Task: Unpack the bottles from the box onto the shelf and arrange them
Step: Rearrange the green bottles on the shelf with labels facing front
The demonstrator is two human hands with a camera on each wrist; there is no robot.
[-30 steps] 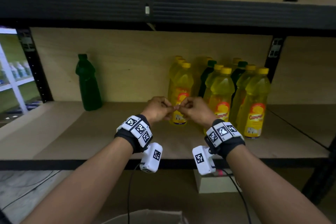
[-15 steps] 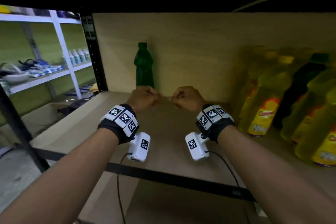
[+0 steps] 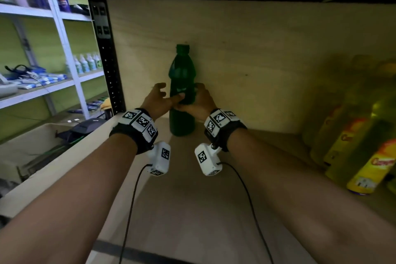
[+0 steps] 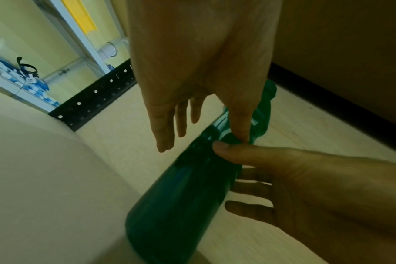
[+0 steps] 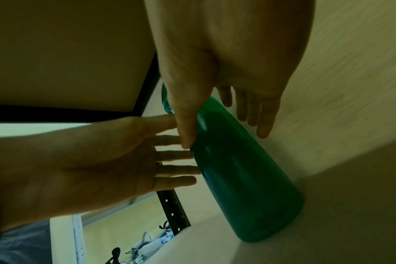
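A dark green bottle point(image 3: 181, 83) stands upright on the wooden shelf board point(image 3: 192, 203), close to the back panel. My right hand point(image 3: 201, 103) wraps its middle from the right, thumb across the front and fingers point(image 5: 255, 116) round the far side. My left hand point(image 3: 166, 97) is at its left side with fingers straight and spread, and its thumb point(image 4: 240, 125) touches the front of the bottle point(image 4: 181, 205) beside the right thumb. In the right wrist view the left fingers point(image 5: 174, 160) reach the side of the bottle point(image 5: 244, 178). The box is out of view.
Several yellow bottles point(image 3: 362, 156), blurred, stand in a group on the same shelf at the right. A black perforated upright point(image 3: 107, 60) marks the shelf's left end. Beyond it is white shelving point(image 3: 53, 53) with small items. The upper shelf hangs low overhead.
The view swung left from the yellow bottles to the green bottle. Both hands, earlier curled and meeting knuckle to knuckle in front of me, have moved forward and come round the bottle.
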